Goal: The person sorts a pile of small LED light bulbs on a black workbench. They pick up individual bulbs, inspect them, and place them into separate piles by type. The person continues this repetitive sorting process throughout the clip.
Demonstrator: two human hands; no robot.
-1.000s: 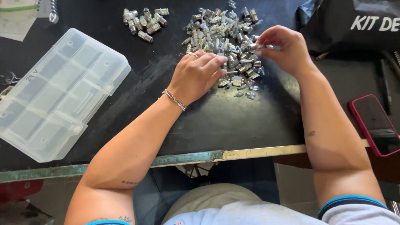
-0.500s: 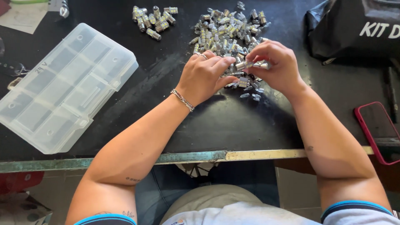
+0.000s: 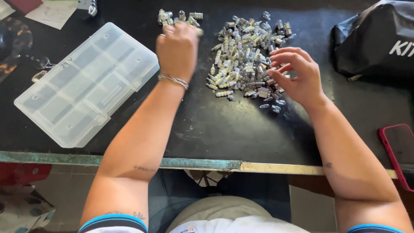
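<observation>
Our left hand [image 3: 177,49] is blurry, fingers curled over a small far heap [image 3: 179,17] of shiny little bulbs; we cannot tell if it grips one. Our right hand [image 3: 297,75] is open, fingertips on the big pile [image 3: 243,54]. Bulbs are short, stubby, pointing every way. Left lies a clear plastic box [image 3: 86,84], long side slanting.

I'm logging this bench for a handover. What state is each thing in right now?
Left hand: fingers curled, over the small pile of bulbs.
Right hand: fingers spread, resting on the large pile.
Compartment box: lid closed, lying flat.
Phone: screen dark, at table edge.
Black bag: slumped, lying on the table.
</observation>
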